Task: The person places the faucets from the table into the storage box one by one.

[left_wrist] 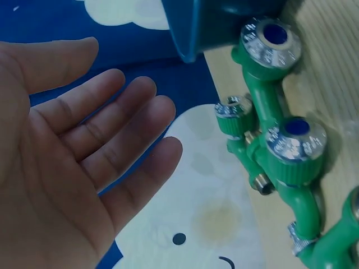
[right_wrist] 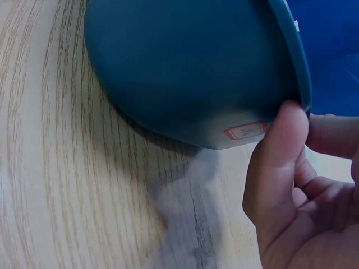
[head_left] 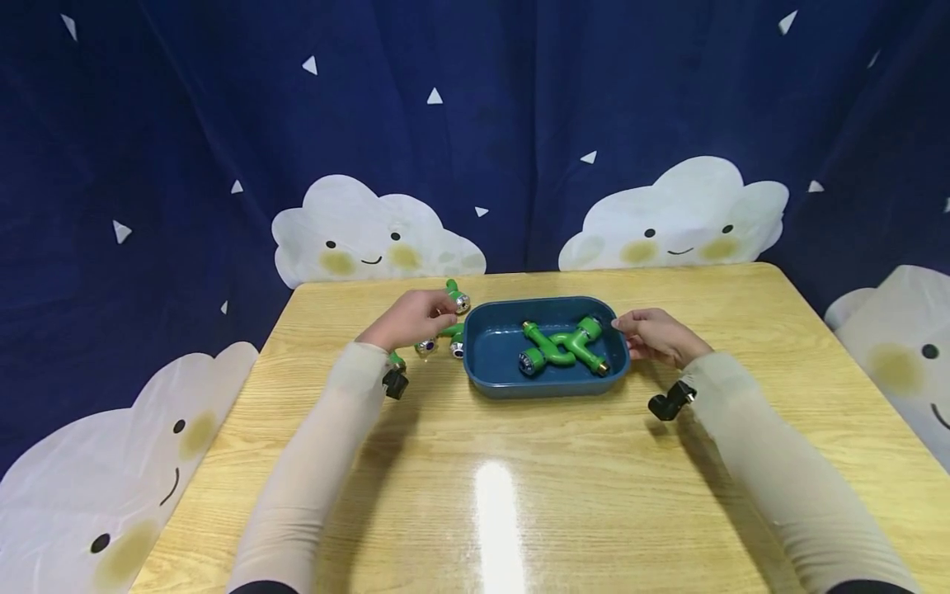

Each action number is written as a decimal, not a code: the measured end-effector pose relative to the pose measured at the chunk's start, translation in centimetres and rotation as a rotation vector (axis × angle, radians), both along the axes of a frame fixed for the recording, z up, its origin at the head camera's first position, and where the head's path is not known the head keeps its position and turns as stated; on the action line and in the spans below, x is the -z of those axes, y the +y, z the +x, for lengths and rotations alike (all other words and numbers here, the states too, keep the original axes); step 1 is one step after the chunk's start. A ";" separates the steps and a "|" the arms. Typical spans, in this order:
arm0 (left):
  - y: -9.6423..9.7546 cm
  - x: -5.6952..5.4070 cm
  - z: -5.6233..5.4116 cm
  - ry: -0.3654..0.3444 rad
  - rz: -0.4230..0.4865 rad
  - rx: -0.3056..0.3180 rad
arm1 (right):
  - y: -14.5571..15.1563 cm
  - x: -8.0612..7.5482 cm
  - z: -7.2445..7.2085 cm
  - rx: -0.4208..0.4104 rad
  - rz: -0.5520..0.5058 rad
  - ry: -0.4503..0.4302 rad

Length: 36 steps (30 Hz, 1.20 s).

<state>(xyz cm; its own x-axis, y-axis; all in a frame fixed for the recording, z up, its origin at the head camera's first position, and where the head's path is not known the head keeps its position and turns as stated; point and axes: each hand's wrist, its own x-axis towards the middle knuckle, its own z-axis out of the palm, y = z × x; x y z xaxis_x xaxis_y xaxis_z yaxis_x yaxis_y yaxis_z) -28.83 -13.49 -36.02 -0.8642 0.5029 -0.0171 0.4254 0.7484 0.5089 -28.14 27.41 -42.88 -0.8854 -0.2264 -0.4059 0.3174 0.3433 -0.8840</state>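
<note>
A dark blue-green oblong basin (head_left: 542,390) stands on the table. Two green branched fittings (head_left: 584,345) that look like valves, with round knobs and brass-coloured ends, lie crossed inside it. My right hand (head_left: 659,334) pinches the basin's right rim between thumb and fingers; the right wrist view shows the thumb on the outer wall. To the left of the basin, my left hand (head_left: 411,320) hovers over more green valve-like fittings (left_wrist: 297,151), partly hiding them in the head view. Its fingers are loosely extended and hold nothing in the left wrist view.
The wooden table (head_left: 445,462) extends in front of the basin and to both sides. A dark blue curtain (head_left: 519,124) with white clouds hangs behind the table's far edge. Small black cameras (head_left: 671,402) sit on the wrists.
</note>
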 end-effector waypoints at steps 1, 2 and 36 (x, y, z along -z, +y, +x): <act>-0.2 0.1 0.0 0.000 -0.002 -0.004 | 0.0 0.0 0.0 -0.001 0.003 0.001; -0.4 0.2 0.0 -0.002 -0.003 -0.006 | 0.0 0.0 -0.1 -0.001 0.002 0.000; -8.6 5.6 -0.7 -0.195 -0.168 -0.208 | 0.2 0.2 -0.2 -0.001 -0.012 -0.008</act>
<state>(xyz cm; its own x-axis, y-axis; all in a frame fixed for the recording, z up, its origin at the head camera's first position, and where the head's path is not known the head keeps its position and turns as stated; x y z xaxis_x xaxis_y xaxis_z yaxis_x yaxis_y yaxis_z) -29.50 -22.08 -41.59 -0.9204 0.2922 -0.2596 0.1616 0.8893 0.4278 -28.33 27.64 -43.10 -0.8818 -0.2325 -0.4103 0.3240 0.3333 -0.8854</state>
